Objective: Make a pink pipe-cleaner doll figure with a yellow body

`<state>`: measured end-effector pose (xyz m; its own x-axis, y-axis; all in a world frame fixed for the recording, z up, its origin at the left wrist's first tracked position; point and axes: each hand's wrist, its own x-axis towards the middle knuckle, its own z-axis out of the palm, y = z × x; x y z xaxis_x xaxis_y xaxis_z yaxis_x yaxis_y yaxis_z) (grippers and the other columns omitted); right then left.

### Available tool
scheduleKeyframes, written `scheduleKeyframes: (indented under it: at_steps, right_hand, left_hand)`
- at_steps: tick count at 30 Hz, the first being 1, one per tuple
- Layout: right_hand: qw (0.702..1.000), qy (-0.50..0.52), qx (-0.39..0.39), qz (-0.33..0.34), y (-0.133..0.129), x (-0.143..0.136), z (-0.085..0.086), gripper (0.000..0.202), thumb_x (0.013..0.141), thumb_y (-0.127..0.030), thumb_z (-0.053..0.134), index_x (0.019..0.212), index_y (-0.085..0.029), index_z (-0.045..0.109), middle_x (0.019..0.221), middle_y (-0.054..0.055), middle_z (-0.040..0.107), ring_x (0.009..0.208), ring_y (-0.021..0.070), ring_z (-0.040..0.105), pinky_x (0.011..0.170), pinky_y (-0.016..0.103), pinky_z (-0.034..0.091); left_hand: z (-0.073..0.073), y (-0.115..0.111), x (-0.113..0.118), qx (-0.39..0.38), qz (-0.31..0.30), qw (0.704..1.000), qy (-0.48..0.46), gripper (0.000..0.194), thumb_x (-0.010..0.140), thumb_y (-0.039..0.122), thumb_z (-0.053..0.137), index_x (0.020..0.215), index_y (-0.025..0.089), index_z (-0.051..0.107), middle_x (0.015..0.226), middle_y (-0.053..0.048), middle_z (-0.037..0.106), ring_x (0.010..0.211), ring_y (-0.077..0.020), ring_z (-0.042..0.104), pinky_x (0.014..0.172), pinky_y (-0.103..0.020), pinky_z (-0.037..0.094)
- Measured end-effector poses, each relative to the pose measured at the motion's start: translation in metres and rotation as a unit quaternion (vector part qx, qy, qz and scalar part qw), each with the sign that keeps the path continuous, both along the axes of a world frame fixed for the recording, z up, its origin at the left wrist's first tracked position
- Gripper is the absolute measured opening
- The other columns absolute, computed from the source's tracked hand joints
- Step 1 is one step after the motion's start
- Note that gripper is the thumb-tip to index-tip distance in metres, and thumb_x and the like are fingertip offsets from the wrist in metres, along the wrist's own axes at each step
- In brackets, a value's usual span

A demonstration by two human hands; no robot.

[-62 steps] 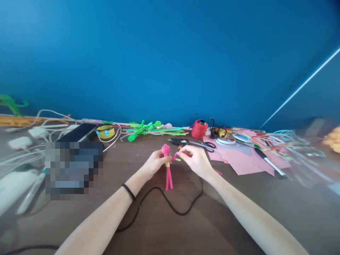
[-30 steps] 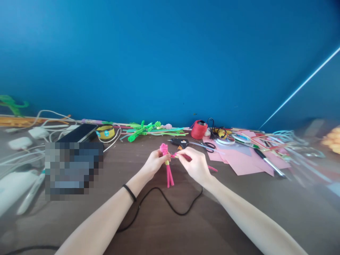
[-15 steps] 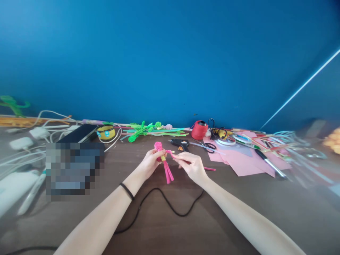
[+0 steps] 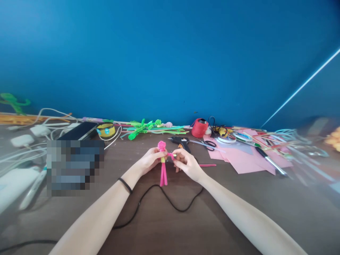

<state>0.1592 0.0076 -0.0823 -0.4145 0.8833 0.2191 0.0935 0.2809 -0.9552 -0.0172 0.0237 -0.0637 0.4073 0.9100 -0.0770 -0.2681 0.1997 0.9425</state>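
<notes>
A small pink pipe-cleaner figure (image 4: 163,174) with a coiled pink top, a yellow band and long strands hanging down is held upright above the brown table. My left hand (image 4: 152,159) is closed around its middle, thumb in front. From its right side sticks out a twisted pink arm with a yellowish tip. My right hand (image 4: 185,163) pinches this arm near its end between thumb and fingers. A loose pink pipe cleaner (image 4: 208,165) lies on the table just beyond my right hand. The fingers partly hide the figure's body.
Behind my hands lie a black glue gun (image 4: 180,142), scissors (image 4: 210,144), a red thread spool (image 4: 199,128) and green pipe cleaners (image 4: 139,129). Pink paper (image 4: 245,164) and a pen (image 4: 271,163) lie right; a yellow tape roll (image 4: 106,130) and white cables left. A black cord (image 4: 172,205) crosses in front.
The pink figure has turned more upright, its strands now hanging straight down. My right hand's fingers have shifted and curled around the twisted arm's end.
</notes>
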Motion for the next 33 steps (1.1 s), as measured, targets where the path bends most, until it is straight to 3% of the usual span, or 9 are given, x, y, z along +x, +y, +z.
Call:
scheduleKeyframes:
  at_steps: [7, 11, 14, 20, 25, 33]
  right_hand:
    - [0.992, -0.090, 0.064, -0.068, -0.002, 0.002, -0.001, 0.029, 0.079, -0.020, 0.041, 0.100, -0.016, 0.060, 0.062, -0.001, 0.056, 0.044, 0.0087, 0.048, 0.045, 0.022, 0.042]
    - [0.964, -0.167, 0.176, -0.107, -0.005, 0.000, 0.000, 0.030, 0.078, -0.020, 0.042, 0.102, -0.014, 0.060, 0.076, 0.005, 0.064, 0.062, 0.0152, 0.058, 0.062, 0.027, 0.046]
    - [0.951, -0.194, 0.214, -0.111, -0.006, -0.001, -0.001, 0.030, 0.080, -0.021, 0.043, 0.105, -0.016, 0.058, 0.086, 0.006, 0.066, 0.073, 0.0172, 0.061, 0.070, 0.028, 0.045]
    - [0.942, -0.224, 0.224, -0.111, -0.006, 0.000, 0.000, 0.024, 0.082, -0.021, 0.042, 0.100, -0.018, 0.057, 0.070, 0.002, 0.065, 0.057, 0.0145, 0.058, 0.057, 0.023, 0.040]
    - [0.938, -0.245, 0.220, -0.108, -0.009, 0.000, 0.002, 0.019, 0.082, -0.022, 0.042, 0.096, -0.019, 0.054, 0.058, -0.002, 0.057, 0.050, 0.0124, 0.050, 0.052, 0.021, 0.034]
    - [0.964, -0.191, 0.171, -0.070, -0.002, 0.000, 0.002, 0.017, 0.081, -0.025, 0.045, 0.080, -0.017, 0.060, 0.060, -0.001, 0.055, 0.051, 0.0104, 0.047, 0.053, 0.020, 0.035]
  left_hand:
    - [0.000, -0.003, 0.002, 0.028, -0.002, 0.998, 0.053, 0.015, 0.062, 0.024, 0.065, 0.064, 0.014, 0.055, 0.056, 0.001, 0.050, 0.054, -0.0088, 0.044, 0.057, -0.024, 0.035]
    - [0.000, -0.006, 0.007, 0.034, 0.059, 0.996, 0.057, 0.017, 0.060, 0.025, 0.065, 0.064, 0.014, 0.053, 0.056, 0.003, 0.049, 0.053, -0.0082, 0.044, 0.056, -0.023, 0.035]
    - [0.001, -0.007, 0.009, 0.043, 0.084, 0.993, 0.073, 0.021, 0.059, 0.028, 0.065, 0.066, 0.014, 0.053, 0.057, 0.002, 0.049, 0.051, -0.0080, 0.043, 0.051, -0.022, 0.033]
    - [-0.001, -0.008, 0.011, 0.083, 0.053, 0.986, 0.137, 0.024, 0.064, 0.036, 0.064, 0.069, 0.015, 0.056, 0.050, 0.003, 0.046, 0.046, -0.0084, 0.042, 0.044, -0.022, 0.029]
    - [-0.002, -0.009, 0.012, 0.104, 0.051, 0.986, 0.120, 0.017, 0.067, 0.031, 0.061, 0.067, 0.015, 0.057, 0.054, -0.001, 0.057, 0.052, -0.0114, 0.050, 0.053, -0.025, 0.036]
    - [0.005, -0.012, 0.008, 0.093, -0.016, 0.987, 0.128, 0.010, 0.064, 0.024, 0.061, 0.064, 0.015, 0.059, 0.048, -0.001, 0.056, 0.048, -0.0114, 0.049, 0.053, -0.026, 0.036]
